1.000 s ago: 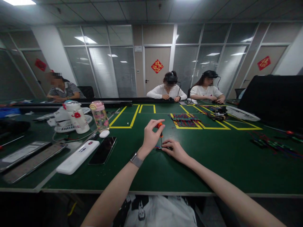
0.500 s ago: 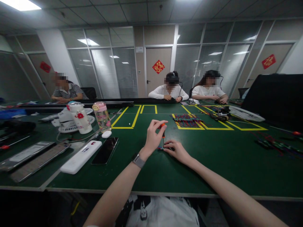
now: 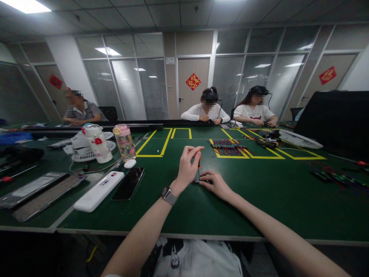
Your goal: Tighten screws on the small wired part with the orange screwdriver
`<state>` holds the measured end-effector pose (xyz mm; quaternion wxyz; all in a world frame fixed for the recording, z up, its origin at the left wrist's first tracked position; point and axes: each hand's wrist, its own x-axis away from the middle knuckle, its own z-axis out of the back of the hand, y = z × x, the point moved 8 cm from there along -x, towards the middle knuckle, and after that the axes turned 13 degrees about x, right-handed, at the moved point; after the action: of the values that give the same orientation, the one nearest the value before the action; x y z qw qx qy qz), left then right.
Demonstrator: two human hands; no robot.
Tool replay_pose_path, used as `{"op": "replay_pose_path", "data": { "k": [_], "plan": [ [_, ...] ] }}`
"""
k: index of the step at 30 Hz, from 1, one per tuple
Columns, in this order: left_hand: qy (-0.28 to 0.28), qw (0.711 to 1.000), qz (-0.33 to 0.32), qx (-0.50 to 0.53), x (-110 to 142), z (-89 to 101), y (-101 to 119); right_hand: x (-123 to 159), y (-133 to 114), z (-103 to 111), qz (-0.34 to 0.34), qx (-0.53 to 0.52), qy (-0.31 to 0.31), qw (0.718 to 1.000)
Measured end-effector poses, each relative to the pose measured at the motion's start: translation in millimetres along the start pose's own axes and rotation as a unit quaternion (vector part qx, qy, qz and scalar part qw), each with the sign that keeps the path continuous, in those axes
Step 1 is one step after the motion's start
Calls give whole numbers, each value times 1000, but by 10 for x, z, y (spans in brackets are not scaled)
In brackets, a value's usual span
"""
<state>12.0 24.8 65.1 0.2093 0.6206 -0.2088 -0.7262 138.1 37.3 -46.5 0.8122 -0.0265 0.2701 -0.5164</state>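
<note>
My left hand (image 3: 186,166) pinches the orange handle of a small screwdriver (image 3: 198,161) that stands upright on the green table (image 3: 259,200). Its tip meets a small dark part (image 3: 197,180) lying on the mat. My right hand (image 3: 215,183) rests on the table beside it, fingertips pressed on that part. A watch sits on my left wrist.
To the left lie a black phone (image 3: 128,183), a white flat box (image 3: 99,191), two keyboards, a pink-lidded bottle (image 3: 124,142) and a white bottle (image 3: 98,144). A bundle of coloured wires (image 3: 227,147) sits in a yellow-taped box. Three people sit at the far side.
The view shifted slightly up and right at first. My left fingers have turned a little on the screwdriver handle. My right hand stays on the part.
</note>
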Motion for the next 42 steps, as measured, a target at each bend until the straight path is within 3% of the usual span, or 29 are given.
{"op": "replay_pose_path", "data": {
  "k": [5,12,19,25,32,38,42],
  "plan": [
    [-58,993,30,94,4,-109,-80,0,14,-10,2,-3,2,1000],
    [0,999,16,30,-14,-7,-49,2,11,-11,1,-7,-1,1000],
    [-51,993,38,103,4,-112,-101,6,-5,4,1,-7,-6,1000],
    [-19,1000,-2,24,-22,-35,0,7,-7,14,-3,-4,-2,1000],
    [-73,994,16,81,-25,-108,-4,5,-6,13,3,-11,0,1000],
    [-15,999,14,25,-33,-21,-12,5,15,5,9,-14,7,1000],
    [-15,999,29,38,-32,-16,-47,5,10,9,15,-18,9,1000]
  ]
}}
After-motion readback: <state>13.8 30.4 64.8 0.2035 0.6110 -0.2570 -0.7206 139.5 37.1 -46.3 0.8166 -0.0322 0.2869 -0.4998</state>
